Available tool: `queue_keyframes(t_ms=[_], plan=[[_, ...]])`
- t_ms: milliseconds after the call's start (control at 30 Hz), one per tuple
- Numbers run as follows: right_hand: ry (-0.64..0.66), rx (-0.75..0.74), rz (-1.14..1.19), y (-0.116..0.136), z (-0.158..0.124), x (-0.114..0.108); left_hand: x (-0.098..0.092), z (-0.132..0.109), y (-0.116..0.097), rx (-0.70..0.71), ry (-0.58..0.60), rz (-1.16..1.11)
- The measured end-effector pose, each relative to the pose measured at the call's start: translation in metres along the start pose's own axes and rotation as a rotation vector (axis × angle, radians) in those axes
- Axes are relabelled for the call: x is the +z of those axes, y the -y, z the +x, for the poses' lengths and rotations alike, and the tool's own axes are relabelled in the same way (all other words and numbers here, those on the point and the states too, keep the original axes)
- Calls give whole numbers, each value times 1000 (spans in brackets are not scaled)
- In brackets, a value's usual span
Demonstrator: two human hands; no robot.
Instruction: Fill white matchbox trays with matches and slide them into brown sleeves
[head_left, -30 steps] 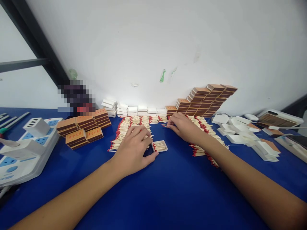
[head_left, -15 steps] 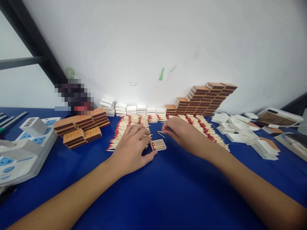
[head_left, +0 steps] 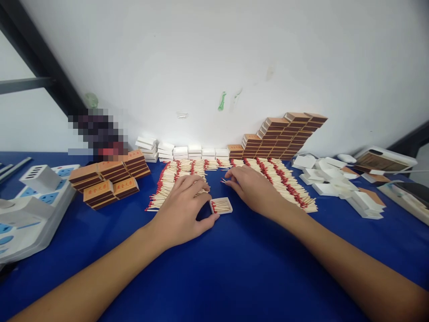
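A small white matchbox tray [head_left: 228, 211] lies on the blue table, partly filled with red-headed matches [head_left: 220, 206]. My left hand [head_left: 187, 210] rests at the tray's left end, its thumb at the near corner and index finger by the far corner, gripping it. Beyond the tray, my right hand [head_left: 246, 185] is closed in a pinch with a single match [head_left: 223, 180] at its fingertips. Loose matches lie in dense rows on both sides, a left bank [head_left: 167, 185] partly under my left hand and a right bank [head_left: 295, 188] behind my right forearm.
White trays [head_left: 181, 153] stand in short stacks along the wall, beside stepped matchboxes [head_left: 281, 138]. More matchboxes [head_left: 110, 179] are stacked at left, near a power strip [head_left: 50, 223]. Scattered white trays [head_left: 328, 176] and a phone [head_left: 409, 197] lie at right.
My right hand has shifted slightly, and the match at its fingertips now shows shorter and more drawn in toward the fingers. My left hand stays at the tray. The whole view has shifted a little.
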State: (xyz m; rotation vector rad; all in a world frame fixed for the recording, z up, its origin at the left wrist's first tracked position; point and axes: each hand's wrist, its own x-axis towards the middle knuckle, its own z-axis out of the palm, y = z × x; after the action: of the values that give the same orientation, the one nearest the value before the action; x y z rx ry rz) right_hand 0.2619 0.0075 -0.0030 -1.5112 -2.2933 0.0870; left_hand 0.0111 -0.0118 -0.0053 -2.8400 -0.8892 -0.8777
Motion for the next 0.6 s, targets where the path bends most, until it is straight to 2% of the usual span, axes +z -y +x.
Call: queue_keyframes(t_ms=[200, 400, 500, 600], plan=[[-10, 96, -109, -3, 1, 5, 0, -1, 1, 3, 2, 9], [50, 103, -135, -5, 4, 10, 1, 0, 2, -2, 2, 4], [73, 108, -78, -5, 3, -1, 1, 1, 2, -8, -1, 15], [174, 49, 81, -3, -2, -20, 0, 1, 2, -16, -10, 27]])
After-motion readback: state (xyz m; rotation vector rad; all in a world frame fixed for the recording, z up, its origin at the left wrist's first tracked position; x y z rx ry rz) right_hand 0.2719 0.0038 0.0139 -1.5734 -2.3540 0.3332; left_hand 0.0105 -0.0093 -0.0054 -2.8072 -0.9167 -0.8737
